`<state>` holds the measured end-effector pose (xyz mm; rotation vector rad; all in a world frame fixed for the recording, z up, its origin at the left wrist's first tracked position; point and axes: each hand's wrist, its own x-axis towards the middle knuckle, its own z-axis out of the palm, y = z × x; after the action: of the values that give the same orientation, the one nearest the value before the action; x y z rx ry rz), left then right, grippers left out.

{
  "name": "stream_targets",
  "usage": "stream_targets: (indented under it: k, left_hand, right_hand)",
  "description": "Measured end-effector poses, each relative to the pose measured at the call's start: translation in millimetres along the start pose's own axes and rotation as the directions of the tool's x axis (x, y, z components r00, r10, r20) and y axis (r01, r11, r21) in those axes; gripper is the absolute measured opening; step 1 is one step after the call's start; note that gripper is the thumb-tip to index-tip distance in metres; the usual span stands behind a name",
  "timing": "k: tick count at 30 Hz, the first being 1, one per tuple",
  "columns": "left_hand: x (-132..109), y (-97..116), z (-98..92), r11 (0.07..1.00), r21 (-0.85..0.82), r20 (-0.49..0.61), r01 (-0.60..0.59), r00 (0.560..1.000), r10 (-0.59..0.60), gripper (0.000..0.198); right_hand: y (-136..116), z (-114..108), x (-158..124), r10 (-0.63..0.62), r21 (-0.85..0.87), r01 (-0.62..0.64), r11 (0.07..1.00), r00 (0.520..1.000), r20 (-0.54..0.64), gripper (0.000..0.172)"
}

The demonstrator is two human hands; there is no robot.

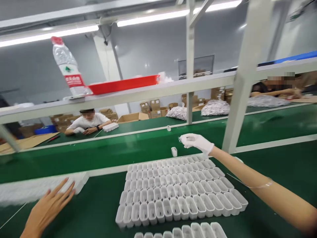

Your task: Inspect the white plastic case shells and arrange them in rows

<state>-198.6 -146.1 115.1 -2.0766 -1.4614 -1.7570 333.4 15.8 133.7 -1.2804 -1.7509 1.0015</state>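
Note:
My left hand (51,205), bare with its fingers spread, is over the near edge of a row of white pieces (80,180) at the left; whether it touches them I cannot tell. My right hand (195,142) wears a white glove and reaches out over the green belt (138,145). Its thumb and fingers pinch a small clear piece (180,139), too small to name. Just below that hand a white oblong cup (174,152) stands on the belt. Between my arms, rows of open white oblong cups (170,195) stand close together on the green table (101,205).
A white post (241,79) rises beside my right arm. The shelf (210,79) overhead holds a water bottle (68,67) and a red tray (123,85). Across the belt sit a person in white (90,120) and several bags (215,108). A small white piece (168,128) lies farther along.

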Motion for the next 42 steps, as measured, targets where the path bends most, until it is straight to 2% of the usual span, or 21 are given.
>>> stream_targets:
  k: [1, 2, 4, 6, 7, 9, 10, 11, 12, 14, 15, 17, 20, 22, 27, 32, 36, 39, 42]
  left_hand:
    - [-3, -10, -10.7, 0.999, 0.002, 0.078, 0.035, 0.996, -0.035, 0.057]
    - [-5, -20, -22.7, 0.996, 0.019, 0.094, 0.082, 0.992, -0.083, 0.063]
    - [-12, -28, -46.0, 0.986, 0.054, 0.061, 0.156, 0.985, -0.159, 0.061]
    - [-25, -13, -56.5, 0.977, 0.072, 0.010, 0.199, 0.980, -0.201, 0.055]
    - [-35, 4, -52.7, 0.976, 0.065, -0.020, 0.209, 0.978, -0.208, 0.051]
    - [-66, 56, -23.9, 0.979, 0.011, -0.047, 0.204, 0.978, -0.203, 0.044]
    - [-84, 86, -0.9, 0.980, -0.017, -0.148, 0.196, 0.969, -0.196, 0.038]
    - [-103, 116, 25.0, 0.979, -0.025, -0.194, 0.201, 0.960, -0.202, 0.030]
    - [-121, 144, 51.2, 0.980, -0.027, -0.153, 0.197, 0.968, -0.199, 0.027]
    - [-148, 188, 95.6, 0.981, -0.025, -0.086, 0.194, 0.977, -0.196, 0.035]
    - [-154, 204, 111.0, 0.982, -0.023, -0.065, 0.190, 0.979, -0.191, 0.036]
    - [-155, 221, 127.5, 0.988, -0.013, -0.041, 0.154, 0.987, -0.155, 0.037]
    - [-144, 228, 128.2, 0.994, 0.018, -0.007, 0.104, 0.995, -0.104, 0.035]
    - [-141, 227, 123.7, 0.991, 0.062, 0.015, 0.120, 0.993, -0.121, 0.035]
    - [-151, 221, 119.1, 0.978, 0.137, 0.010, 0.160, 0.987, -0.162, 0.041]
    - [-155, 218, 118.0, 0.974, 0.202, 0.009, 0.103, 0.994, -0.107, 0.044]
    - [-154, 222, 117.1, 0.976, 0.206, 0.033, 0.071, 0.996, -0.080, 0.043]
    - [-151, 227, 119.0, 0.980, 0.191, 0.056, 0.060, 0.996, -0.072, 0.041]
    - [-148, 229, 121.1, 0.983, 0.175, 0.082, 0.048, 0.995, -0.064, 0.041]
  right_hand:
    - [-9, 8, -12, -0.044, 0.053, 0.042, 0.998, 0.998, 0.041, 0.051]
    - [-18, 18, -26, -0.086, 0.105, 0.078, 0.991, 0.993, 0.079, 0.055]
    - [-36, 38, -62, -0.200, 0.205, 0.163, 0.965, 0.965, 0.172, 0.051]
    - [-51, 58, -102, -0.318, 0.210, 0.267, 0.941, 0.908, 0.271, 0.042]
    - [-57, 67, -121, -0.375, 0.181, 0.333, 0.925, 0.873, 0.312, 0.039]
    - [-63, 83, -152, -0.510, 0.151, 0.490, 0.859, 0.784, 0.354, 0.034]
    - [-64, 90, -162, -0.561, 0.144, 0.551, 0.822, 0.740, 0.370, 0.031]
    - [-64, 94, -170, -0.596, 0.140, 0.594, 0.792, 0.702, 0.390, 0.028]
    - [-64, 97, -174, -0.613, 0.137, 0.618, 0.774, 0.676, 0.410, 0.025]
    - [-63, 99, -178, -0.623, 0.137, 0.636, 0.760, 0.650, 0.435, 0.018]
    - [-63, 99, -179, -0.625, 0.139, 0.637, 0.758, 0.648, 0.436, 0.015]
    - [-63, 97, -180, -0.637, 0.164, 0.640, 0.750, 0.635, 0.436, 0.011]
    - [-62, 95, -183, -0.654, 0.205, 0.641, 0.740, 0.612, 0.446, 0.012]
    - [-61, 95, -186, -0.659, 0.191, 0.652, 0.733, 0.614, 0.434, 0.013]
    - [-66, 93, -190, -0.616, 0.121, 0.636, 0.762, 0.656, 0.436, 0.012]
    - [-68, 94, -194, -0.530, 0.016, 0.589, 0.808, 0.714, 0.457, 0.010]
    - [-64, 97, -197, -0.527, 0.007, 0.581, 0.814, 0.733, 0.430, 0.012]
    - [-62, 97, -197, -0.485, -0.007, 0.555, 0.832, 0.733, 0.477, 0.014]
    - [-62, 96, -197, -0.512, 0.030, 0.572, 0.820, 0.708, 0.487, 0.012]
